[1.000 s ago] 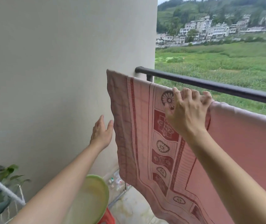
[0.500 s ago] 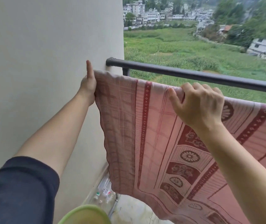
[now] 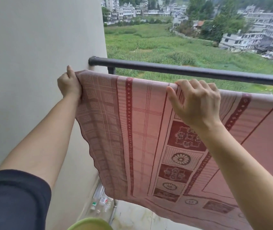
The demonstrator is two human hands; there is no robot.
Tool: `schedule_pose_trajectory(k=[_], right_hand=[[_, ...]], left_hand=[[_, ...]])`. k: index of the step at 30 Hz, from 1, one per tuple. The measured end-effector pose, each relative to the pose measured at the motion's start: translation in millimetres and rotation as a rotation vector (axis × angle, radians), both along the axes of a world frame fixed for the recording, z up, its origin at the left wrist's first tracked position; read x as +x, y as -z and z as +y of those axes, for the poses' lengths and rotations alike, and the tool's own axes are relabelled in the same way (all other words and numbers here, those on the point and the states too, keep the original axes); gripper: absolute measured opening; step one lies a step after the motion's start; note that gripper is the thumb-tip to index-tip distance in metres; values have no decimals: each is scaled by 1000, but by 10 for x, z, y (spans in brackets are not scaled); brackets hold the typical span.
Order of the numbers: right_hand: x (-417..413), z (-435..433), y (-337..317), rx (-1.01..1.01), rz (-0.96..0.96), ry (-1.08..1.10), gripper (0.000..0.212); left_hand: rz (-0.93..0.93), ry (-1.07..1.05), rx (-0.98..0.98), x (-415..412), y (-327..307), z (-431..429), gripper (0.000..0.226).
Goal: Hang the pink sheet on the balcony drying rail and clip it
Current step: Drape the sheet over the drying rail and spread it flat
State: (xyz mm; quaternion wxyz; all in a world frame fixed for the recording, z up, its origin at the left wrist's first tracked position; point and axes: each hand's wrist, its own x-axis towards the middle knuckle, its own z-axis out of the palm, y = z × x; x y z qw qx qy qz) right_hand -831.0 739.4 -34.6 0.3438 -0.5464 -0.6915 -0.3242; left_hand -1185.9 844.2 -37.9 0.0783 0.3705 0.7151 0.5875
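The pink sheet (image 3: 142, 130), patterned with dark red bands and flower panels, hangs with its top edge just below the dark rail (image 3: 182, 70), on the person's side of it. What carries that edge beneath the cloth is hidden.

The left hand (image 3: 69, 83) grips the sheet's top corner below the rail's wall end, fingers curled tight round the cloth and thumb pointing up. The right hand (image 3: 197, 103), further along under the rail, has its fingers hooked over the top edge and its thumb spread flat on the near face.

Low under the rail's wall end, small bottles (image 3: 99, 201) lie on the floor, their labels too small to read. A green basin (image 3: 89, 224) shows nearer the person. Beyond the rail lie a green field (image 3: 149, 45) and pale buildings (image 3: 242, 40).
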Motion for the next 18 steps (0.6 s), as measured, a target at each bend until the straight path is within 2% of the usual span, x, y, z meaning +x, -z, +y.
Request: schedule_pose_trajectory(k=[3, 5, 7, 8, 11, 14, 16, 18], right_hand=[[65, 3, 34, -24, -74, 42, 53], [143, -32, 37, -42, -63, 54, 56], [248, -84, 35, -41, -19, 67, 58], [321, -115, 53, -34, -5, 73, 56], [639, -223, 136, -34, 30, 157, 52], [1065, -433, 211, -97, 77, 281, 62], [1306, -623, 259, -138, 39, 297, 67], [1531, -845, 310, -164, 82, 312, 70]], left_hand=[[102, -28, -55, 17, -41, -54, 58], [157, -151, -64, 100, -92, -136, 53], [240, -263, 55, 318, -192, -280, 48], [328, -248, 153, 477, -226, -362, 49], [699, 15, 339, 1163, -272, -597, 49], [975, 296, 263, 1959, -43, -786, 50], [1009, 354, 201, 2275, 131, -870, 53], [920, 298, 156, 2428, 190, -894, 54]])
